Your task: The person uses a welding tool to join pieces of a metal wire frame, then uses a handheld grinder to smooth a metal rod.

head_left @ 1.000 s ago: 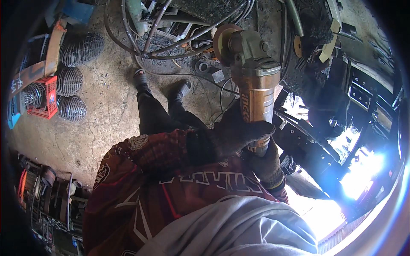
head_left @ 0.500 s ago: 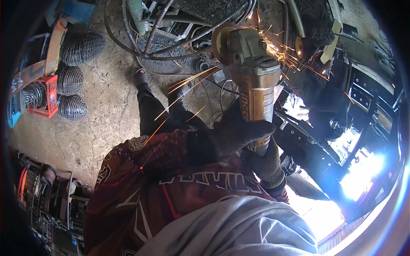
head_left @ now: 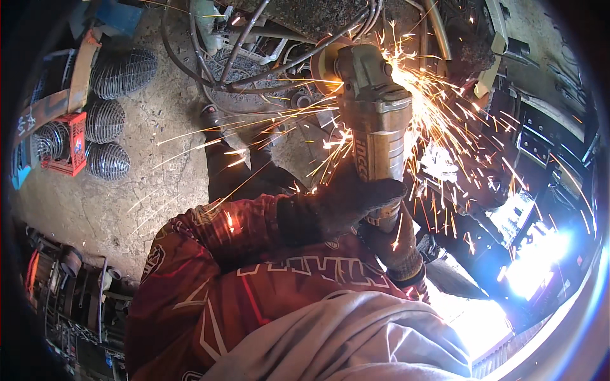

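Both my gloved hands are closed around an angle grinder, whose worn greenish-grey head points to the far side. My left hand, in a dark glove, wraps the body from the left. Lower down, my right hand, in a knitted glove, grips the rear end. A round disc shows at the left of the grinder head, beside bent metal rods. Bright sparks spray widely to the right, with thinner streaks going left. The grinder head hides the exact spot where the disc touches metal.
Several wire coils and a red crate lie on the concrete floor at left. Metal racking stands at the lower left. Dark punched steel frames fill the right, near a glaring light.
The spark spray has grown much denser and wider, mostly on the right. The grinder has shifted slightly left, with both hands keeping their grip.
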A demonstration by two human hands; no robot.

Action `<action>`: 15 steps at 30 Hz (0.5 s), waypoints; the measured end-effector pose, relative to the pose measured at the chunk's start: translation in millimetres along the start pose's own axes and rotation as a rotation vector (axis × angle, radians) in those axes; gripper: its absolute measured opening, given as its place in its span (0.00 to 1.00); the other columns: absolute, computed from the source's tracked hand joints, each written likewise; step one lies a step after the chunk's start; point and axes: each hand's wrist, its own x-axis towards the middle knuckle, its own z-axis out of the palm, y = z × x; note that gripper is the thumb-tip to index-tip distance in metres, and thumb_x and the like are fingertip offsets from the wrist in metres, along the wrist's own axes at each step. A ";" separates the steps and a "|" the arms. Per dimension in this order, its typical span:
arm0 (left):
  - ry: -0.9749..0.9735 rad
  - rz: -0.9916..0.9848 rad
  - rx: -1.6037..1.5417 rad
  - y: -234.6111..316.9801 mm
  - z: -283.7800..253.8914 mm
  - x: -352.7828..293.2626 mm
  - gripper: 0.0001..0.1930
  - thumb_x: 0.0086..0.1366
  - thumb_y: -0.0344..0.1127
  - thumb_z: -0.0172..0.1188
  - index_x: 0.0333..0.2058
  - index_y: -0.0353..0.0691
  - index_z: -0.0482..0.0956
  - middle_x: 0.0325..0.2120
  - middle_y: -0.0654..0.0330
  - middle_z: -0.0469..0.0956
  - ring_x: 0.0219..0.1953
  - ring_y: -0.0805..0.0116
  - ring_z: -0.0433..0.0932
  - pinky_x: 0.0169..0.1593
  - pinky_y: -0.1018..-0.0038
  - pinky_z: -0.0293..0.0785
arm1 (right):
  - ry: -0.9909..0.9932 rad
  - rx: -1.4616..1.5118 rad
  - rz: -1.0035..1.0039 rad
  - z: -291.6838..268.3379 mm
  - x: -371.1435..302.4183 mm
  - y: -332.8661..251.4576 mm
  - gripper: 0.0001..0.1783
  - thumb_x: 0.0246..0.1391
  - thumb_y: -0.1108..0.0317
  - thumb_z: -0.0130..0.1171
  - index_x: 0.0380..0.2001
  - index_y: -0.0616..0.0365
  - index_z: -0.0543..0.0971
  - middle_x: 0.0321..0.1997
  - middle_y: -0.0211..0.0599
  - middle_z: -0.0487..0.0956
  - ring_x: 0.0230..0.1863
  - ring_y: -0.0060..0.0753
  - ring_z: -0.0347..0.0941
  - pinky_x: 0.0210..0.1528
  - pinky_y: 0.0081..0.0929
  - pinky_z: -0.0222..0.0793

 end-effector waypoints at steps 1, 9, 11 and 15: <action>0.025 -0.068 0.046 5.2 1.6 -2.5 0.18 0.60 0.29 0.69 0.49 0.37 0.78 0.37 0.59 0.83 0.40 0.69 0.83 0.43 0.69 0.81 | 0.002 -0.026 -0.035 -1.3 -0.9 0.0 0.36 0.47 0.64 0.77 0.58 0.60 0.72 0.48 0.45 0.84 0.48 0.39 0.83 0.49 0.38 0.79; -0.097 -0.097 -0.170 -15.6 -10.9 5.8 0.24 0.58 0.31 0.73 0.52 0.37 0.75 0.39 0.57 0.83 0.41 0.69 0.83 0.42 0.68 0.83 | -0.033 0.134 0.298 1.8 -1.4 -11.1 0.34 0.49 0.66 0.74 0.58 0.60 0.72 0.45 0.43 0.84 0.45 0.36 0.83 0.45 0.35 0.80; -0.064 -0.071 -0.100 -16.6 -10.6 6.1 0.25 0.57 0.32 0.74 0.52 0.38 0.75 0.38 0.58 0.83 0.41 0.69 0.82 0.42 0.69 0.83 | -0.028 0.168 0.310 3.3 -0.7 -11.1 0.33 0.49 0.66 0.74 0.57 0.60 0.72 0.45 0.42 0.84 0.45 0.36 0.83 0.45 0.35 0.80; 0.041 0.058 -0.040 -15.7 -4.2 5.4 0.26 0.57 0.34 0.75 0.52 0.38 0.75 0.39 0.59 0.82 0.41 0.68 0.82 0.46 0.67 0.82 | -0.028 0.183 0.331 3.8 -1.5 -12.2 0.32 0.49 0.67 0.74 0.56 0.60 0.73 0.44 0.41 0.84 0.43 0.35 0.83 0.44 0.34 0.80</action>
